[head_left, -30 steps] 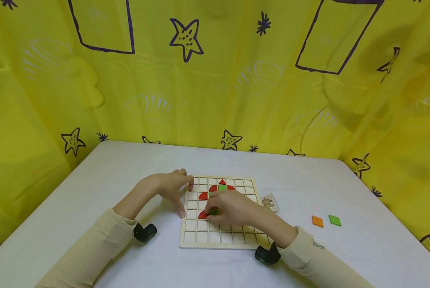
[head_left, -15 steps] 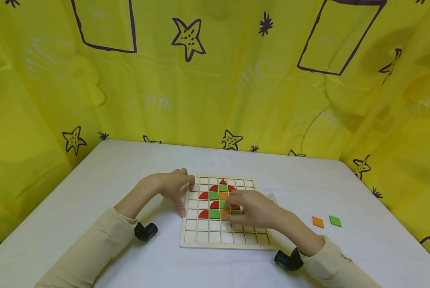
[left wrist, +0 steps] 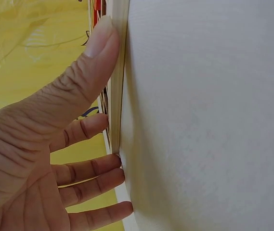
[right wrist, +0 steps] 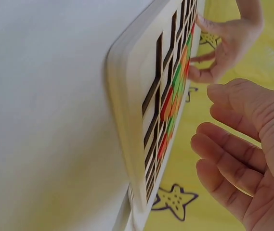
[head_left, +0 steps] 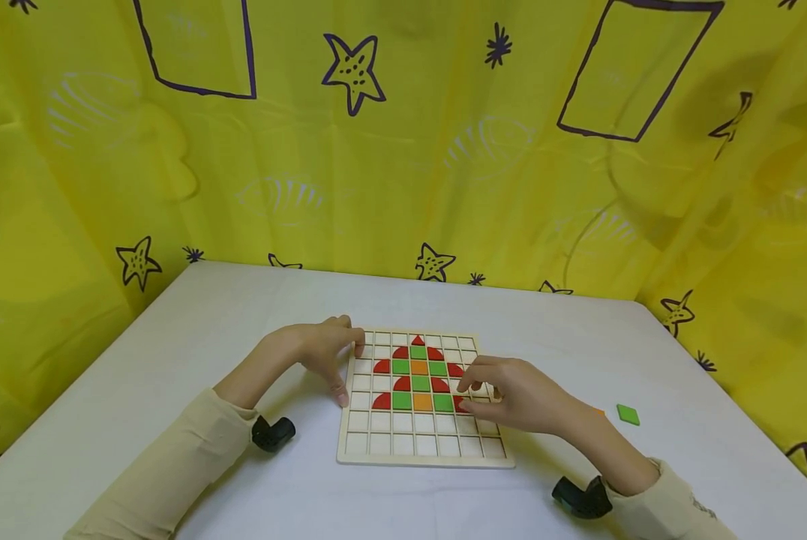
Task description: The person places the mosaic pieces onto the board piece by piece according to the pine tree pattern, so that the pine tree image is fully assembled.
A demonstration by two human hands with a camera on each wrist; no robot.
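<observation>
A light wooden grid board (head_left: 379, 445) lies flat on the table, with red, green and orange pieces set in its squares in a tree-like figure. My left hand (head_left: 319, 352) rests at the board's left edge, thumb and fingers spread; in the left wrist view its thumb (left wrist: 96, 53) touches the rim. Over the right side of the figure is my right hand (head_left: 521, 391). Its thumb and fingers stand apart by a red quarter-circle piece (head_left: 458, 404) at the row's right end. From the right wrist view, nothing lies between those fingers (right wrist: 223, 159).
On the white table (head_left: 241, 480), right of the board, lies a green square tile (head_left: 628, 414). An orange tile (head_left: 601, 412) beside it is mostly hidden by my right forearm. A yellow patterned curtain (head_left: 403, 165) hangs along the back and sides.
My right hand has moved rightward across the board, uncovering the middle and right of the figure. It now hides the small pattern card and most of the orange tile. My left hand stays put.
</observation>
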